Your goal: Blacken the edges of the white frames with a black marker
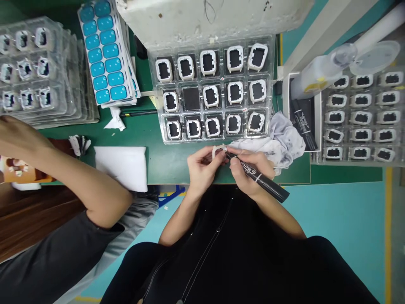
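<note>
My left hand (202, 168) is closed around a small white plastic frame (216, 149), partly hidden by the fingers. In my right hand (249, 171) is a black marker pen (268, 185), its tip end pointing at the frame. Both hands meet at the bench's front edge, close to my body. Just beyond them lies a clear plastic tray (218, 109) with several similar white frames in its pockets. One pocket (191, 99) in its middle row holds no frame and shows a dark bottom. A crumpled pale cloth (284, 141) lies right of the tray.
At the left, a co-worker's arm (72, 177) reaches over the bench near stacked clear trays (47, 80). Blue sticker sheets (107, 55) are piled beside them. A folded white cloth (120, 166) lies nearer. On the right stand a bottle (311, 76), a box with markers (302, 126) and another filled tray (360, 158).
</note>
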`<state>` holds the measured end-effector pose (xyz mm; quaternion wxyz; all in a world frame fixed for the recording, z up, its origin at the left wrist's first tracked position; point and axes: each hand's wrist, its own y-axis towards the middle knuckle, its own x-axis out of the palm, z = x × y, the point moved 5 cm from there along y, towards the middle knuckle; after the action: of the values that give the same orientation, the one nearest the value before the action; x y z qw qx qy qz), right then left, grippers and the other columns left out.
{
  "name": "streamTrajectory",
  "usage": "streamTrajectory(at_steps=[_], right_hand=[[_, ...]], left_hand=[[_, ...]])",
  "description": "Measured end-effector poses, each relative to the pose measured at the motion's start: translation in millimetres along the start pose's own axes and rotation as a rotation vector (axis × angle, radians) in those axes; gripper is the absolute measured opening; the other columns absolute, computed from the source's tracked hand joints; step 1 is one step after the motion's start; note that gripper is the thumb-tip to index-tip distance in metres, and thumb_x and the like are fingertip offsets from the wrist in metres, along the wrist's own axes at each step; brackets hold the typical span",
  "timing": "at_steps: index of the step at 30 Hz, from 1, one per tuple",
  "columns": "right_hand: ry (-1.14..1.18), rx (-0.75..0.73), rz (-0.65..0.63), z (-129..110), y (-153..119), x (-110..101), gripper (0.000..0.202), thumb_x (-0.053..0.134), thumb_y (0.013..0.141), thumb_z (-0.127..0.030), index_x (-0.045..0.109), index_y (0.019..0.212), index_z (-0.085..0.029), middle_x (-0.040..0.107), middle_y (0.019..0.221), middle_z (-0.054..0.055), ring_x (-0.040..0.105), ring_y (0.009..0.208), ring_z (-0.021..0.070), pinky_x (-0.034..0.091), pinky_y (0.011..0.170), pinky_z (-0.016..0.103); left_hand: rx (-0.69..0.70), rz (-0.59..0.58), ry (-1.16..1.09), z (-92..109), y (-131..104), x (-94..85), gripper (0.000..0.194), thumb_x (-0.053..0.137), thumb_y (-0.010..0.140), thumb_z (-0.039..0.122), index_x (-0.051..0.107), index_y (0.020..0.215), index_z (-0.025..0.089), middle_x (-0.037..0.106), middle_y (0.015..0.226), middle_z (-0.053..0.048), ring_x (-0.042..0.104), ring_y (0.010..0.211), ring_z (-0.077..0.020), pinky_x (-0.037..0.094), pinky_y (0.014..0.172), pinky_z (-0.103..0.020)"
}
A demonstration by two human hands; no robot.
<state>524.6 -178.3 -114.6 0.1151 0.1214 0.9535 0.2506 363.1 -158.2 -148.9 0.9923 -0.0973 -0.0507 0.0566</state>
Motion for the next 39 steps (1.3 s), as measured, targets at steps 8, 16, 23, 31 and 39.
streamTrajectory(at_steps=[8,16,23,31,39], right_hand=[[-0.047,-0.008,0.007,-7,-1,-7,0.012,0.079,0.098,-0.019,0.069,0.104,-0.024,0.088,0.113,0.012,0.089,0.094,0.0284,0.077,0.081,0.039],[-0.021,-0.132,0.153,-10,-3,-16,0.015,0.071,0.100,-0.016,0.064,0.110,-0.025,0.081,0.079,0.002,0.089,0.087,0.0326,0.077,0.070,0.042],[-0.085,-0.166,0.133,0,-12,-10,0.017,0.077,0.099,-0.016,0.070,0.111,-0.024,0.085,0.101,0.007,0.087,0.089,0.0260,0.077,0.081,0.041],[-0.151,-0.273,0.101,-3,-22,-8,0.022,0.078,0.097,-0.012,0.072,0.114,-0.024,0.083,0.095,0.005,0.086,0.086,0.0253,0.076,0.079,0.038],[-0.224,-0.251,0.134,-7,-25,-9,0.013,0.073,0.101,-0.015,0.069,0.110,-0.024,0.082,0.091,0.005,0.084,0.079,0.0242,0.073,0.072,0.036]], left_hand=[[-0.081,-0.096,-0.063,3,2,7.6,0.033,0.098,0.085,0.048,0.086,0.090,0.018,0.081,0.073,-0.004,0.074,0.060,-0.0178,0.062,0.061,-0.028],[0.158,-0.100,0.052,44,27,-23.4,0.024,0.094,0.091,0.044,0.091,0.098,0.021,0.087,0.110,-0.011,0.079,0.102,-0.0254,0.063,0.091,-0.033],[0.397,0.086,0.517,95,111,-31.5,0.038,0.093,0.084,0.033,0.079,0.117,0.020,0.072,0.094,-0.001,0.066,0.071,-0.0151,0.053,0.074,-0.030],[0.507,0.166,0.869,93,146,-4.2,0.037,0.087,0.087,0.016,0.051,0.088,0.024,0.061,0.088,0.002,0.057,0.074,-0.0167,0.045,0.077,-0.031],[0.578,0.155,0.942,91,137,-30.4,0.032,0.082,0.090,0.023,0.052,0.079,0.024,0.062,0.083,0.000,0.062,0.075,-0.0199,0.045,0.074,-0.031]])
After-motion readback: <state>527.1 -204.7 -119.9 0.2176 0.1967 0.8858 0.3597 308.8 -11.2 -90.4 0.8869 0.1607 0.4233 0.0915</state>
